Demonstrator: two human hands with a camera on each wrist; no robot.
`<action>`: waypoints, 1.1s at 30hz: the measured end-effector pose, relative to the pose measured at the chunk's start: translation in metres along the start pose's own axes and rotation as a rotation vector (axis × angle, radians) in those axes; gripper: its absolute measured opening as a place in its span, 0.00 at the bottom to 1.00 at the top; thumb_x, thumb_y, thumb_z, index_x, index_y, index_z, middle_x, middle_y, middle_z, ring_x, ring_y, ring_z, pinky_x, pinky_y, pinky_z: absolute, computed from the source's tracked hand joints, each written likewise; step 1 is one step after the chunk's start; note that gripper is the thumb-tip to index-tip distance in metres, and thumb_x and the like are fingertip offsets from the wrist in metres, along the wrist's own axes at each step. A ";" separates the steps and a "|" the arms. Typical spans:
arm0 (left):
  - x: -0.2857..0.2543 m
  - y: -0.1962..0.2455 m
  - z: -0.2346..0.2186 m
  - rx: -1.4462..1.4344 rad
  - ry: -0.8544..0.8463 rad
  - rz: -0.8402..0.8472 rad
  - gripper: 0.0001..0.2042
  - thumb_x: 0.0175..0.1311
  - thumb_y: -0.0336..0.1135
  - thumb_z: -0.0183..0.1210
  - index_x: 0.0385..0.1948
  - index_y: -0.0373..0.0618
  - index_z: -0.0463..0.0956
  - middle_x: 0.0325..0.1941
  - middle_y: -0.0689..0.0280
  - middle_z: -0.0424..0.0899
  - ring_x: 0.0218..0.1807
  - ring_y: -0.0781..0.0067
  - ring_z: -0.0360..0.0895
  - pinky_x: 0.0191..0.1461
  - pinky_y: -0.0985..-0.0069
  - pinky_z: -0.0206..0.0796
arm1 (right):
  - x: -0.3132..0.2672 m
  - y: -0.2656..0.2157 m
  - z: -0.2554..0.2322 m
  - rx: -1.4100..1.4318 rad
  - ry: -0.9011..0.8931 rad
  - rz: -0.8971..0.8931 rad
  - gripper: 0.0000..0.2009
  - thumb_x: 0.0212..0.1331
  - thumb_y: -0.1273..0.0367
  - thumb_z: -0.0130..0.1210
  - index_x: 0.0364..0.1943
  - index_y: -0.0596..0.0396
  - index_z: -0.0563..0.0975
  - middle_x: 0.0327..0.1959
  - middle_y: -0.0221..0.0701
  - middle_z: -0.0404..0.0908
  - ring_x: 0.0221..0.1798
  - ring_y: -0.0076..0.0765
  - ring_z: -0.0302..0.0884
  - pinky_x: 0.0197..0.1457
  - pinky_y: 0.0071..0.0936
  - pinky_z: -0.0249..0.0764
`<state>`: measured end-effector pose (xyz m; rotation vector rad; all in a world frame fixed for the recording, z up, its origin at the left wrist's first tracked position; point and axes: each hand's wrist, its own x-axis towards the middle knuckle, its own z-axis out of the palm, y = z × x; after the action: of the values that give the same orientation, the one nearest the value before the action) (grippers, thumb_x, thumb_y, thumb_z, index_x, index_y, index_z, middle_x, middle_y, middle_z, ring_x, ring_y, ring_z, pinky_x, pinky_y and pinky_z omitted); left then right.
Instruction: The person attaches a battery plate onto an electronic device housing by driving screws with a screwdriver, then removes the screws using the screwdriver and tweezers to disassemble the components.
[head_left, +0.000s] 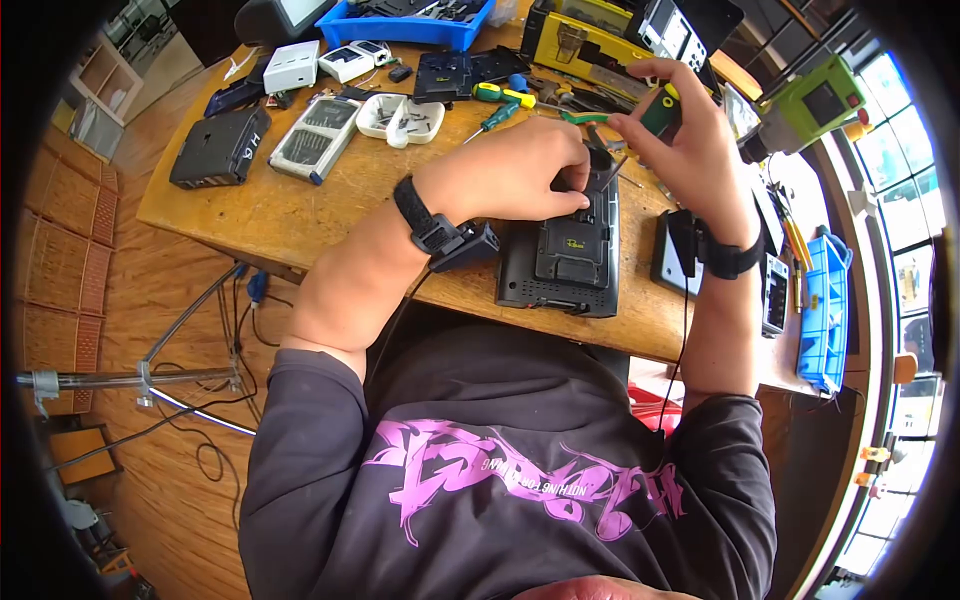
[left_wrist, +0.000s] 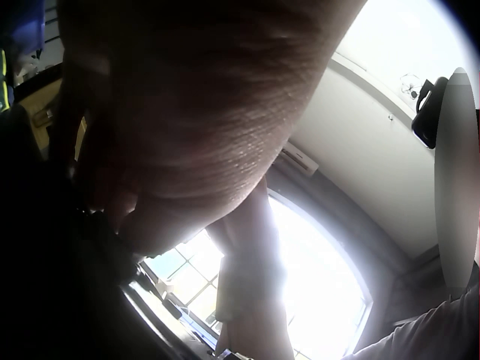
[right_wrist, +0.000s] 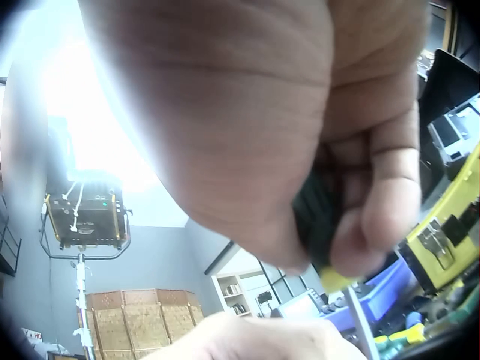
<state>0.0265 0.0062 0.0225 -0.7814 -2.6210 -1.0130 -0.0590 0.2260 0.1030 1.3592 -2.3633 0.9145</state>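
A black flat electronic device with a raised back plate and a small green logo lies on the wooden table in the head view. My left hand holds its upper part, fingers bent down and thumb on the back surface. My right hand grips a screwdriver with a green and yellow handle. Its thin metal shaft slants down toward the device, close to my left fingertips; the tip is hidden. In the right wrist view, the dark green handle sits between thumb and curled fingers. The left wrist view is mostly dark.
Left of the device are a white tray of screws, a bit case and a black box. Other screwdrivers, a blue bin and a yellow toolbox lie beyond. A green drill stands at the right.
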 end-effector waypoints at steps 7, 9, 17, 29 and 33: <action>0.003 0.005 -0.001 0.028 0.049 0.006 0.09 0.61 0.32 0.73 0.37 0.37 0.88 0.41 0.56 0.88 0.47 0.53 0.86 0.51 0.63 0.77 | -0.043 0.055 0.022 0.531 0.383 0.244 0.26 0.71 0.71 0.70 0.68 0.61 0.72 0.34 0.27 0.88 0.27 0.15 0.80 0.30 0.15 0.74; 0.004 0.006 -0.005 0.014 0.023 0.005 0.08 0.61 0.32 0.73 0.38 0.38 0.88 0.41 0.56 0.88 0.46 0.54 0.86 0.51 0.64 0.77 | -0.051 0.071 0.028 0.625 0.486 0.294 0.25 0.72 0.71 0.70 0.67 0.61 0.71 0.34 0.28 0.88 0.26 0.16 0.80 0.29 0.16 0.75; 0.013 0.011 -0.004 -0.022 -0.033 -0.077 0.06 0.62 0.30 0.72 0.36 0.38 0.89 0.39 0.57 0.88 0.42 0.58 0.86 0.48 0.66 0.78 | -0.065 0.099 0.036 0.598 0.508 0.361 0.27 0.70 0.66 0.71 0.67 0.61 0.73 0.33 0.29 0.89 0.27 0.17 0.83 0.31 0.19 0.79; 0.030 0.043 -0.004 0.249 -0.225 -0.231 0.09 0.66 0.30 0.69 0.39 0.32 0.85 0.40 0.53 0.87 0.43 0.57 0.88 0.51 0.64 0.80 | -0.069 0.097 0.036 0.568 0.496 0.406 0.26 0.69 0.63 0.71 0.66 0.57 0.74 0.31 0.31 0.90 0.28 0.21 0.86 0.32 0.23 0.81; 0.029 0.042 0.000 0.321 -0.251 -0.154 0.09 0.67 0.32 0.66 0.36 0.33 0.80 0.41 0.52 0.84 0.45 0.50 0.84 0.51 0.59 0.77 | -0.070 0.100 0.034 0.584 0.481 0.424 0.27 0.69 0.63 0.72 0.66 0.57 0.74 0.30 0.30 0.89 0.28 0.21 0.87 0.31 0.23 0.80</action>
<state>0.0260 0.0441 0.0565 -0.6750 -2.9925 -0.5296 -0.1040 0.2878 0.0020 0.6508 -2.0992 1.9155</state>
